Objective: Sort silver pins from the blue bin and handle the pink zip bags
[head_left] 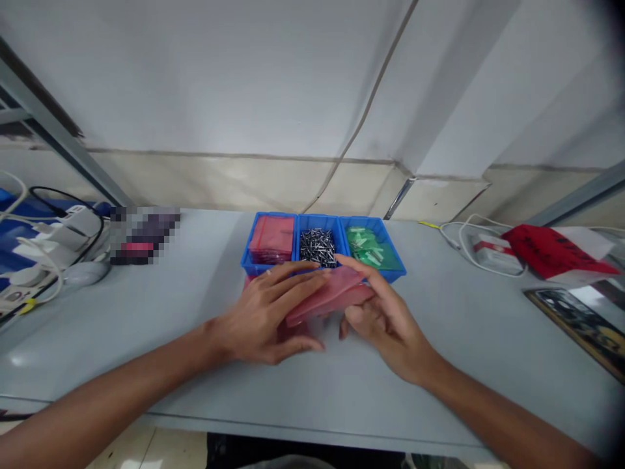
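A pink translucent plastic bag (pixel 332 294) is held above the grey table, in front of the blue bins. My right hand (pixel 385 319) grips its right end, with the index finger stretched along the far edge and the other fingers curled. My left hand (pixel 268 312) lies over the bag's left part, fingers stretched out and thumb apart. More pink plastic shows under the left hand, partly hidden. Just beyond are three joined bins: a stack of pink bags (pixel 272 238) at left, many small metal screws or nails (pixel 317 247) in the middle, green packets (pixel 371 247) at right.
Power strips and chargers with cables (pixel 43 251) crowd the table's left end. A pixelated dark object (pixel 149 234) lies nearby. To the right are a white box with a cable (pixel 495 253), a red packet (pixel 551 251) and a dark printed panel (pixel 581 326). A wall stands behind.
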A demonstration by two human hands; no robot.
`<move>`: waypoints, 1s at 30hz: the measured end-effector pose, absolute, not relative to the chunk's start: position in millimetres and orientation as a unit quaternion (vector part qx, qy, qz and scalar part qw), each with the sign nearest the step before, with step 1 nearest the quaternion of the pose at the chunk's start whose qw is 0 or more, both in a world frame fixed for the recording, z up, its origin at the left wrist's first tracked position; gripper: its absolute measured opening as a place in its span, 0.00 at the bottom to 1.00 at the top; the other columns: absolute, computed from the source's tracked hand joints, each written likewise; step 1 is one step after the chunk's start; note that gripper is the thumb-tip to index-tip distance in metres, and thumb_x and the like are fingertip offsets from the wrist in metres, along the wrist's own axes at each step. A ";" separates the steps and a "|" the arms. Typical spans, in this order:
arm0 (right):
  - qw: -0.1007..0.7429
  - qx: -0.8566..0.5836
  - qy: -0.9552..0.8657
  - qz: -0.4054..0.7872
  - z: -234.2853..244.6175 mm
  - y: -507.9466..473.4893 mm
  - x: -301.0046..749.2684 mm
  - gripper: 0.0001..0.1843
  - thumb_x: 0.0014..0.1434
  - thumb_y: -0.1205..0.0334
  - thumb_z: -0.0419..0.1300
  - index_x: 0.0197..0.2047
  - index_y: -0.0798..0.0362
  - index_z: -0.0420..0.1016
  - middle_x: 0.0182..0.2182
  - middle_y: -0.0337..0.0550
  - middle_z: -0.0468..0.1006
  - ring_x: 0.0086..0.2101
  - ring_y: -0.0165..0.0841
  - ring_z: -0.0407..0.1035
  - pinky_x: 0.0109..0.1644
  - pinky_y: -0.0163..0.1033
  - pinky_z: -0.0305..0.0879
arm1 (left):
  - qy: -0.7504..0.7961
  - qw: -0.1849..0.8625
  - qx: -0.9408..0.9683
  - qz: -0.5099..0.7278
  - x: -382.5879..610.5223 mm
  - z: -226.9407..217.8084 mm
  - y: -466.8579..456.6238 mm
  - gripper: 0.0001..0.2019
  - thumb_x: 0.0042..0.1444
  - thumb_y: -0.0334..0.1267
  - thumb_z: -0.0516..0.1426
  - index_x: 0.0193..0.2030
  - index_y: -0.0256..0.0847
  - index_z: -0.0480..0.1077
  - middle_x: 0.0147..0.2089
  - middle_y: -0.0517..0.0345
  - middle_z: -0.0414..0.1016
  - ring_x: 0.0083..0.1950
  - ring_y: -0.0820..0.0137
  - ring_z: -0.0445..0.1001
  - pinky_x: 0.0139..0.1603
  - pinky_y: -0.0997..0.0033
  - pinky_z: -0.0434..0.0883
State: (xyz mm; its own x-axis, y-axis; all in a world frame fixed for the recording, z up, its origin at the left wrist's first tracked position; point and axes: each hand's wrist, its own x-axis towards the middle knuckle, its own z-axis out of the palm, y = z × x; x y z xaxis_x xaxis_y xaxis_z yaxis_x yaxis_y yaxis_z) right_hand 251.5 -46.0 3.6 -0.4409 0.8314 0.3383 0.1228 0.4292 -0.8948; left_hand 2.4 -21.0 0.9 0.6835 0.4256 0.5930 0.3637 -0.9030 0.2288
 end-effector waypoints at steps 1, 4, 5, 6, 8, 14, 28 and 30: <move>0.418 -0.317 -0.744 0.415 4.1 -46.8 251.4 0.33 0.73 0.52 0.58 0.76 0.45 0.53 0.33 0.39 0.82 0.29 0.33 0.80 0.33 0.37 0.81 | 0.218 0.027 0.913 0.345 0.7 2.8 -19.4 0.32 0.68 0.52 0.58 0.73 0.40 0.59 0.64 0.43 0.76 0.67 0.52 0.73 0.63 0.46 0.77; 0.425 -0.300 -0.758 0.394 2.4 -46.8 250.5 0.34 0.73 0.54 0.58 0.77 0.45 0.51 0.49 0.49 0.84 0.38 0.35 0.81 0.38 0.39 0.81 | 0.304 0.020 0.858 0.412 -6.1 9.7 -11.4 0.17 0.69 0.37 0.57 0.63 0.46 0.70 0.52 0.53 0.83 0.50 0.62 0.80 0.51 0.58 0.81; 0.429 -0.296 -0.761 0.386 0.7 -46.2 250.4 0.34 0.73 0.57 0.58 0.77 0.45 0.51 0.54 0.51 0.82 0.41 0.35 0.80 0.39 0.40 0.82 | 0.362 0.025 0.815 0.452 -8.7 11.7 -7.2 0.16 0.69 0.37 0.58 0.62 0.46 0.71 0.52 0.54 0.83 0.44 0.66 0.81 0.45 0.64 0.81; 0.433 -0.293 -0.766 0.374 -1.5 -45.4 250.5 0.35 0.73 0.59 0.58 0.77 0.44 0.50 0.56 0.52 0.81 0.41 0.34 0.80 0.39 0.40 0.81 | 0.423 0.028 0.760 0.492 -11.6 13.3 -2.3 0.18 0.67 0.39 0.60 0.63 0.45 0.70 0.53 0.53 0.82 0.39 0.70 0.80 0.39 0.69 0.81; 0.430 -0.286 -0.791 0.328 -6.1 -44.3 251.2 0.37 0.71 0.64 0.59 0.78 0.44 0.50 0.57 0.51 0.81 0.40 0.32 0.80 0.38 0.38 0.81 | 0.494 0.030 0.675 0.547 -18.2 14.3 9.6 0.27 0.64 0.43 0.64 0.68 0.45 0.64 0.57 0.50 0.79 0.31 0.75 0.78 0.29 0.75 0.77; 0.278 -0.215 -0.932 0.086 -12.0 -46.6 251.1 0.26 0.70 0.64 0.59 0.69 0.48 0.69 0.66 0.53 0.74 0.61 0.43 0.74 0.63 0.54 0.75 | 0.475 0.004 0.788 0.391 -41.9 7.9 40.5 0.21 0.68 0.47 0.59 0.65 0.43 0.71 0.72 0.42 0.67 0.71 0.49 0.71 0.67 0.44 0.75; 0.228 -0.205 -0.952 -0.010 -22.7 -51.3 242.3 0.22 0.68 0.66 0.61 0.64 0.54 0.74 0.56 0.48 0.83 0.53 0.39 0.79 0.55 0.48 0.79 | 0.375 0.032 0.853 0.363 -40.1 -8.7 46.6 0.14 0.72 0.44 0.55 0.54 0.44 0.80 0.58 0.53 0.82 0.63 0.59 0.79 0.66 0.50 0.78; 0.243 -0.205 -0.948 -0.010 -19.4 -50.6 243.2 0.21 0.67 0.66 0.61 0.62 0.55 0.75 0.54 0.47 0.84 0.51 0.39 0.81 0.54 0.47 0.80 | 0.362 0.020 0.869 0.336 -38.3 -11.3 46.2 0.16 0.74 0.42 0.52 0.61 0.44 0.76 0.63 0.53 0.78 0.67 0.60 0.75 0.71 0.46 0.74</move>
State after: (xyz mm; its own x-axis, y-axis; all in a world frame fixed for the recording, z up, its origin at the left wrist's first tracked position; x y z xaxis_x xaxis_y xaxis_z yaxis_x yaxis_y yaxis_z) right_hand 243.2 -50.6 -19.4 -0.7978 0.3839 0.4649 0.3938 0.9157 -0.0804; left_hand -38.3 46.2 -11.3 0.5119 0.6429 0.5698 0.6157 -0.7371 0.2786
